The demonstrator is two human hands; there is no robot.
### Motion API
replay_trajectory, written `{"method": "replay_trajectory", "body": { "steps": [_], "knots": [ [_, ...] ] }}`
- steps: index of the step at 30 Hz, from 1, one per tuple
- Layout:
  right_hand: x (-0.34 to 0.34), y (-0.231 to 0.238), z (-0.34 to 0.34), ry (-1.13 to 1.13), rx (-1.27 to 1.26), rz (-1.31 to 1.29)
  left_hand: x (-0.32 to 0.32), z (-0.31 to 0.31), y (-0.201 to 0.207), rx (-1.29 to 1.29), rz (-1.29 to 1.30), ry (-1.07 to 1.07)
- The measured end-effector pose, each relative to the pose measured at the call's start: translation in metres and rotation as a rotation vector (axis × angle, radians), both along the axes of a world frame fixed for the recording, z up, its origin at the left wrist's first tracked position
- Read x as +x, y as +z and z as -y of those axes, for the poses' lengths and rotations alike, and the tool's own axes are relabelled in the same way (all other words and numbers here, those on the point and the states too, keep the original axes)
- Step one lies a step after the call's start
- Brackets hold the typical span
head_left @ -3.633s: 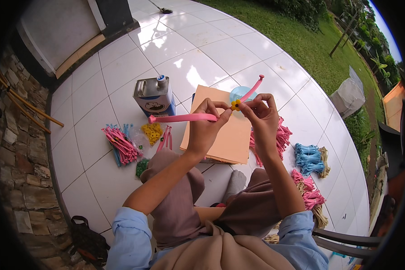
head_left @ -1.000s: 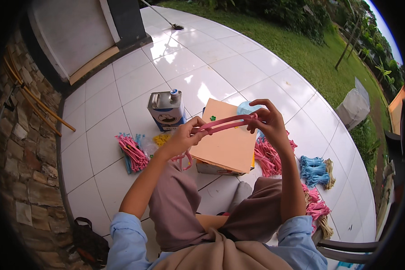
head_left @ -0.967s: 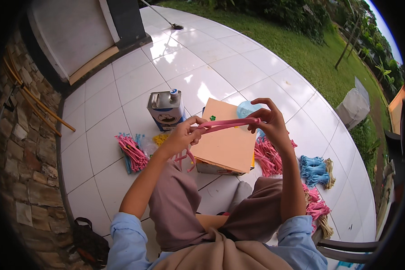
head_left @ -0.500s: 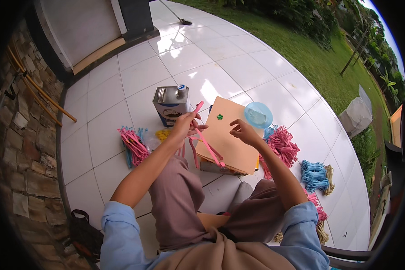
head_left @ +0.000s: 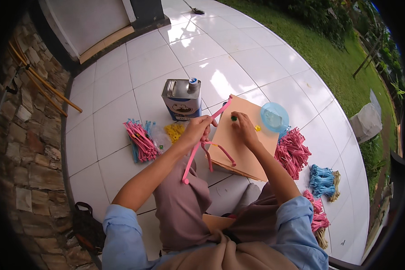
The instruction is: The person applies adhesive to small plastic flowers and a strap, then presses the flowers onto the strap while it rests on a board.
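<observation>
My left hand (head_left: 198,130) is closed around long, narrow pink straps (head_left: 222,108); one slants across the hand, and its lower end hangs over my knee. More strap loops hang beneath the fingers at the front edge of a tan board (head_left: 225,148). Over the board, my right hand (head_left: 245,130) curls down with its fingertips closed on a small green flower-shaped piece (head_left: 234,118), which they partly hide. Just right of that hand lies a small yellow piece (head_left: 257,128). A translucent blue bowl (head_left: 274,127) rests at the board's far right.
Behind my left hand stands a metal can (head_left: 182,101). Yellow pieces (head_left: 173,132) and a pink strap bundle (head_left: 141,141) lie to its left. On the right are a pink bundle (head_left: 293,153) and a blue bundle (head_left: 321,180) on white floor tiles.
My right hand has come down onto the green piece. The pink strap in my left hand has swung to the opposite slant. A yellow piece now shows on the board; the whole view has shifted.
</observation>
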State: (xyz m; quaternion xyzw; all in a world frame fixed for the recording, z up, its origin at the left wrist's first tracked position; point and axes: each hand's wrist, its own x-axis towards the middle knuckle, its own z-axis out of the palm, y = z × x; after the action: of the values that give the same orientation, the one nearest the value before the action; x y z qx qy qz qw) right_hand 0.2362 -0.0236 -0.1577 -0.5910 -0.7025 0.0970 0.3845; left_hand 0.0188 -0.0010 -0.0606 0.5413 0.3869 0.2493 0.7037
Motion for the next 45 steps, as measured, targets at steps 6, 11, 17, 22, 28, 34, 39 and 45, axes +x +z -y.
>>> {"method": "replay_trajectory", "body": {
  "steps": [6,11,17,22,28,34,39,45],
  "knots": [
    [0.001,0.003,0.002,0.029,0.025,-0.03,0.004,0.002,0.005,-0.053,0.017,-0.032],
    [0.006,0.001,-0.01,-0.075,-0.056,-0.065,0.009,0.004,0.008,-0.057,0.01,-0.056],
    [0.002,0.043,-0.003,-0.045,-0.114,-0.354,0.011,0.005,0.008,-0.119,0.08,-0.057],
    [-0.022,0.145,0.058,0.016,0.059,-0.501,0.011,0.02,0.032,-0.154,0.219,-0.035],
    [-0.024,0.156,0.102,0.189,0.448,-0.077,0.025,0.049,0.065,-0.159,0.147,-0.198],
    [-0.032,0.163,0.118,0.042,0.356,-0.187,0.028,0.058,0.059,0.023,0.139,-0.203],
    [-0.034,0.164,0.128,-0.009,-0.109,-0.935,0.031,0.067,0.061,0.145,0.057,-0.188],
    [-0.028,0.169,0.129,-0.073,0.19,-0.37,0.033,0.073,0.064,0.231,0.013,-0.206]
  ]
}}
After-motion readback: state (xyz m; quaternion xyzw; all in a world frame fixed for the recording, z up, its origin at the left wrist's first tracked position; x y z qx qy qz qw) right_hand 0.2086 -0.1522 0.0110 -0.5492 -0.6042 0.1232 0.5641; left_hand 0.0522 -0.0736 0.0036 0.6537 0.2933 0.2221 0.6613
